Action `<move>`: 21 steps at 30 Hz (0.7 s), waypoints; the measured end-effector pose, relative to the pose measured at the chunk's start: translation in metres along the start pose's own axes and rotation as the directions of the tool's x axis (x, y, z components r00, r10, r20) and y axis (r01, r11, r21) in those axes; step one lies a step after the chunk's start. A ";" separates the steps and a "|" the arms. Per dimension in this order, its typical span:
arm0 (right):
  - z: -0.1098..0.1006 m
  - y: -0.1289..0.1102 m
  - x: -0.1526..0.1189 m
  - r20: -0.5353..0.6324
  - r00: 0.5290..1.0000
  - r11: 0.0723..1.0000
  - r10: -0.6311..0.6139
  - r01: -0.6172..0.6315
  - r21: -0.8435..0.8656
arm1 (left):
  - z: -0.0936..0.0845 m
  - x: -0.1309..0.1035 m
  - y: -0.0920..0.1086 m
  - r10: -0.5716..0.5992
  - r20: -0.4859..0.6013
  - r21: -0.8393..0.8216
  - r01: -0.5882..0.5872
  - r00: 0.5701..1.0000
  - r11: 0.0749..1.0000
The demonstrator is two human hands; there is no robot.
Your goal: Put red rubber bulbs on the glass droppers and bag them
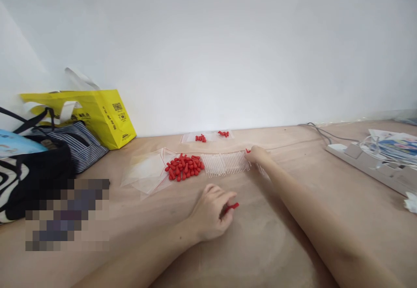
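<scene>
My left hand [213, 212] is closed in a pinch above the table, with a small red balloon [232, 207] sticking out between thumb and fingers. Farther off, my right hand [257, 154] reaches to the right end of a row of thin white sticks [224, 164] laid side by side. Its fingertips are bent down and mostly hidden; a bit of red shows by them, and I cannot make out what they grip. Left of the row lies a heap of uninflated red balloons [184, 167], beside overlapping clear zip bags [146, 173].
Another clear bag [187, 137] with a few red pieces [201, 138] lies near the wall. A yellow bag [109, 118] and a striped pouch [83, 142] stand at left. On the right are a white power strip [368, 166], cables and a crumpled tissue [411, 202].
</scene>
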State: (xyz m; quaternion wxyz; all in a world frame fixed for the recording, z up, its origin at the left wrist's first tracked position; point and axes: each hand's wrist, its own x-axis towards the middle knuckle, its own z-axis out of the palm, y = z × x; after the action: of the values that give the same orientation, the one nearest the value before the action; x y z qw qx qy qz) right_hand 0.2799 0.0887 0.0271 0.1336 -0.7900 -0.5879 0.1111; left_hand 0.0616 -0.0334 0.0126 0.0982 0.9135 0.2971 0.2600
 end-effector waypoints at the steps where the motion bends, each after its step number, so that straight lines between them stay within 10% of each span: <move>1: -0.002 -0.001 -0.003 -0.012 0.999 0.999 -0.031 0.031 0.022 | -0.002 0.001 -0.006 -0.030 -0.028 0.018 0.031 0.999 0.999; 7: 0.003 -0.007 -0.040 -0.102 0.939 0.903 -0.328 0.343 0.257 | -0.016 0.003 -0.046 -0.173 -0.138 0.034 0.179 0.975 0.983; 9: 0.016 -0.007 -0.057 -0.167 0.862 0.666 -0.479 0.480 0.571 | -0.017 0.002 -0.052 -0.157 -0.148 0.060 0.167 0.976 0.984; 13: 0.039 -0.006 -0.082 -0.158 0.814 0.300 -0.559 0.377 0.876 | -0.016 -0.001 -0.055 -0.140 -0.094 0.134 0.152 0.986 0.979; 16: 0.041 -0.005 -0.088 -0.112 0.796 0.310 -0.594 0.355 0.882 | -0.015 -0.002 -0.054 -0.146 -0.065 0.163 0.155 0.987 0.974; 21: 0.027 -0.002 -0.090 -0.236 0.719 0.550 -0.654 0.665 0.505 | -0.015 -0.002 -0.054 -0.146 -0.090 0.166 0.159 0.985 0.973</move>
State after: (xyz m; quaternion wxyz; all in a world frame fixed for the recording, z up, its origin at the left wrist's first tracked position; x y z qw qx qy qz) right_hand 0.2435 0.0048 0.0040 0.3950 -0.4375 -0.7798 0.2111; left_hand 0.0259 0.0092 0.0070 0.0271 0.8823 0.3914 0.2599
